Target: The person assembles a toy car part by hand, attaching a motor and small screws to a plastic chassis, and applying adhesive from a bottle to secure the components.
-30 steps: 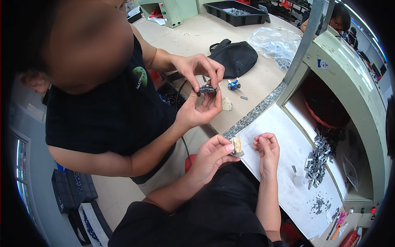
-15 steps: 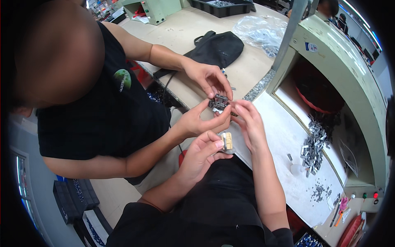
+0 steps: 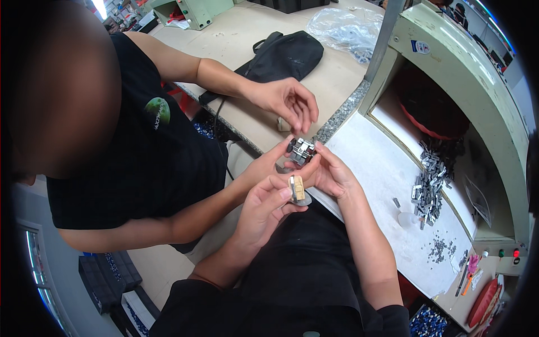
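Note:
My left hand (image 3: 259,209) pinches a small beige block-shaped part (image 3: 298,187) with a grey rounded piece under it. My right hand (image 3: 336,175) has its thumb and fingers on the right side of a small black and silver chassis-like mechanism (image 3: 302,151), just above the beige part. A co-worker's hand (image 3: 270,159) grips the same mechanism from the left. The co-worker's other hand (image 3: 295,105) hangs above it with bent fingers, apart from it. Behind that hand, a small beige object (image 3: 283,124) is partly hidden on the table.
At the right, a pale green arched machine housing (image 3: 460,73) stands over a white work surface (image 3: 370,168). Several metal parts (image 3: 429,194) lie heaped there beside a small white bottle (image 3: 409,219). A black bag (image 3: 289,56) and clear plastic (image 3: 348,31) lie on the far table.
The co-worker's upper hand has let go of the mechanism and lifted away. My right fingers have closed onto its right side, and it has turned, showing more silver.

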`<act>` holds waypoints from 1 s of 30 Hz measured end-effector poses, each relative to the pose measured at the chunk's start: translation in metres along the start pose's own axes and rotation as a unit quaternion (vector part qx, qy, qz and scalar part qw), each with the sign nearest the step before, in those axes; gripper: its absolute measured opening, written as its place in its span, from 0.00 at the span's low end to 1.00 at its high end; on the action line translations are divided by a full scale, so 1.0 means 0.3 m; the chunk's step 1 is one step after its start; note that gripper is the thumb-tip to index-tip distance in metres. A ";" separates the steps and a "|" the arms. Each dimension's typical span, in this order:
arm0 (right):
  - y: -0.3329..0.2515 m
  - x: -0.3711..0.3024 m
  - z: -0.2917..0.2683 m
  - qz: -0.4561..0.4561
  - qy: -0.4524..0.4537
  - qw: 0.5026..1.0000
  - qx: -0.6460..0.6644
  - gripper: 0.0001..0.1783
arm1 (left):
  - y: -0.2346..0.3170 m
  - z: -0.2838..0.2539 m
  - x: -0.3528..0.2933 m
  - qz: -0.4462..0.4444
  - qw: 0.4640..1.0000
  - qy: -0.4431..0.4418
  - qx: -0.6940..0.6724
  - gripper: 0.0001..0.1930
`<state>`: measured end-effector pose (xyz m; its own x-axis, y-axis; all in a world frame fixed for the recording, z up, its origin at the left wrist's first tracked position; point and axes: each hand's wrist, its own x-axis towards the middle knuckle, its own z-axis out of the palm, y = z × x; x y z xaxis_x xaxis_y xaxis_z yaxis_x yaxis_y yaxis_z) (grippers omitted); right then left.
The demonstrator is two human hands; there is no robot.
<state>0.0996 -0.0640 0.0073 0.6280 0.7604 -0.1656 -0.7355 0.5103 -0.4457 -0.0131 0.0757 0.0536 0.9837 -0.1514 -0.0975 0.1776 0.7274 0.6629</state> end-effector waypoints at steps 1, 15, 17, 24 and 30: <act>0.005 -0.011 -0.006 -0.001 0.003 1.000 0.001 0.29 | 0.002 0.004 -0.002 0.003 1.000 -0.001 0.004 0.02; -0.032 -0.253 -0.091 -0.295 0.029 0.954 0.053 0.18 | -0.085 0.100 0.067 -0.024 0.999 -0.004 0.039 0.01; -0.044 -0.298 -0.090 -0.299 0.000 0.952 0.063 0.17 | -0.119 0.099 0.104 -0.040 0.998 -0.045 0.016 0.02; -0.026 -0.379 -0.113 -0.304 0.009 0.942 0.140 0.18 | -0.202 0.125 0.168 -0.074 0.997 -0.007 0.021 0.02; -0.027 -0.443 -0.086 -0.273 -0.099 0.945 0.152 0.17 | -0.184 0.152 0.171 -0.046 0.994 -0.021 0.100 0.02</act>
<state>0.0287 -0.1795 0.0101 0.8973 0.3948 0.1976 -0.3733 0.9174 -0.1380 0.0263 -0.0029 0.0459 0.9607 -0.2415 -0.1369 0.2534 0.5619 0.7874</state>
